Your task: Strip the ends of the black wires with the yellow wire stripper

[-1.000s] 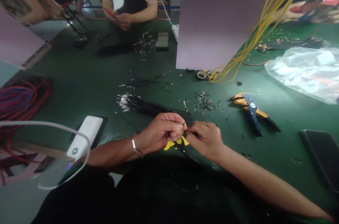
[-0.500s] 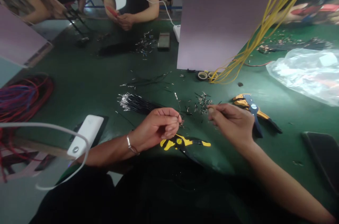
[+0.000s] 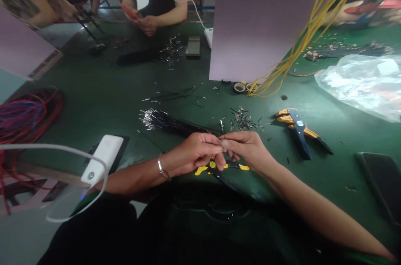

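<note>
Head view: two hands pinching at the fingertips

Two hands: left hand (image 3: 191, 154) and right hand (image 3: 249, 150), fingertips together on a tiny pinched item (image 3: 222, 142), too small to identify, just above one pair of yellow-handled pliers (image 3: 213, 167). One black wire bundle (image 3: 166, 123) lies just left, long axis left-right, silver tips pointing left. One wire stripper (image 3: 297, 131) lies right of a loose pile of metal terminals (image 3: 242, 121).
</note>
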`<state>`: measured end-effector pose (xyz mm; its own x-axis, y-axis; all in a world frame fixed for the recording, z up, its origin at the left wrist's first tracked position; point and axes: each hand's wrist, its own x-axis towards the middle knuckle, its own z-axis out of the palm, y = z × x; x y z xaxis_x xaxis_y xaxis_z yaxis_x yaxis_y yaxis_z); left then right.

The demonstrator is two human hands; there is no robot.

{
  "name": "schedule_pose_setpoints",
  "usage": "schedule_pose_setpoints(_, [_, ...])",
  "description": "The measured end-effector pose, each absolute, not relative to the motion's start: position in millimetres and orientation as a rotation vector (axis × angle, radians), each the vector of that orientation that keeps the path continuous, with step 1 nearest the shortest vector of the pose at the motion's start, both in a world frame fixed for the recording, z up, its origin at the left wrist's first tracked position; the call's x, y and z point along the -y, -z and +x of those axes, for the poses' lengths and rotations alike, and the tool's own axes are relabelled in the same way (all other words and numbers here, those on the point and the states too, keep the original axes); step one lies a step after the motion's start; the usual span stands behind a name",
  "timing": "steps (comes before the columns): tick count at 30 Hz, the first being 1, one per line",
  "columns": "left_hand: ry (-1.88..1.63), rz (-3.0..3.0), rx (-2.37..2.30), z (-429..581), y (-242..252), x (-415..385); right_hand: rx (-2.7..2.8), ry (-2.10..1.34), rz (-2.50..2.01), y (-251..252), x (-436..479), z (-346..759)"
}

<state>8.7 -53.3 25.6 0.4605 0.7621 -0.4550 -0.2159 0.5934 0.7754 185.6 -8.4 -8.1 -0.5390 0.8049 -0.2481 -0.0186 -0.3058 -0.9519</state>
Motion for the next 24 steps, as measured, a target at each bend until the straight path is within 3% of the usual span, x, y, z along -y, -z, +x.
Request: schedule_pose_setpoints(24, [-0.528, 0.64, -0.898, 3.3, -13.8, 49.0, 1.001, -1.773, -1.027, 0.9, -11.0, 195.1])
